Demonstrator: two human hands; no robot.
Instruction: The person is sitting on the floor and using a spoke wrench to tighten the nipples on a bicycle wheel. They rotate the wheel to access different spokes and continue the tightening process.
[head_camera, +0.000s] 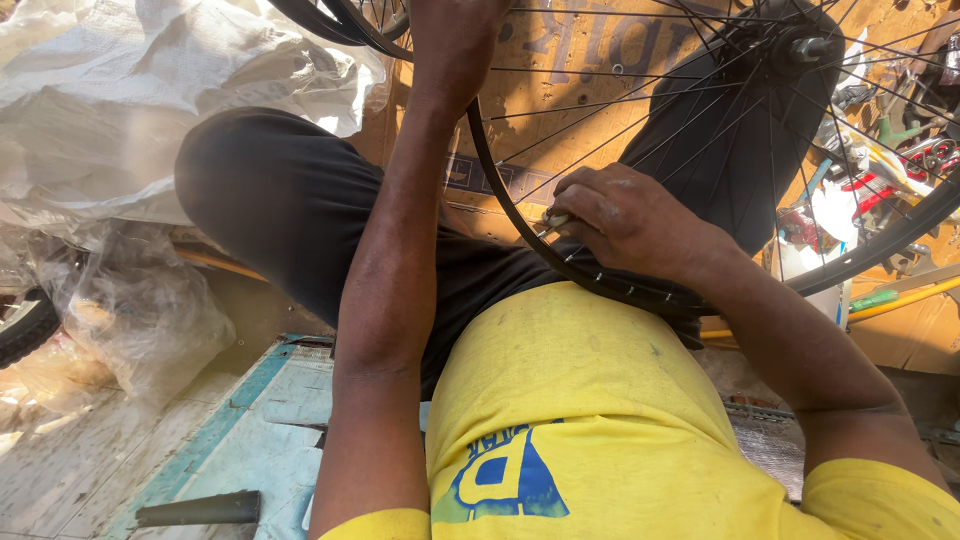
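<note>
Both hands are occupied with a bicycle wheel (700, 150) that is propped upright between the person's knees, so that the rim is braced against the lap and kept from rolling. The right hand (625, 220) is closed around a small pale tool (555, 222) at the inner edge of the rim (500, 205), where the spokes (640, 110) meet it; the fingers are curled tight, which suggests a twisting grip on a spoke end. The left hand (450, 30) is raised to twelve o'clock and is cut off by the top of the frame; it appears to be laid on the upper rim to steady it, though whether the fingers are closed cannot be told. The hub (805, 45) is seen at one o'clock, well clear of both hands. Dark trousers and a yellow shirt (600, 420) fill the lower middle. At ten o'clock a heap of white sacking (120, 90) is piled, with a clear plastic bag (130, 310) below it at nine. Assorted tools and parts (880, 170) are scattered on cardboard at three o'clock, within reach of the working hand. A dark tube (198, 509) lies on the painted floor boards (250, 440) at seven o'clock.
</note>
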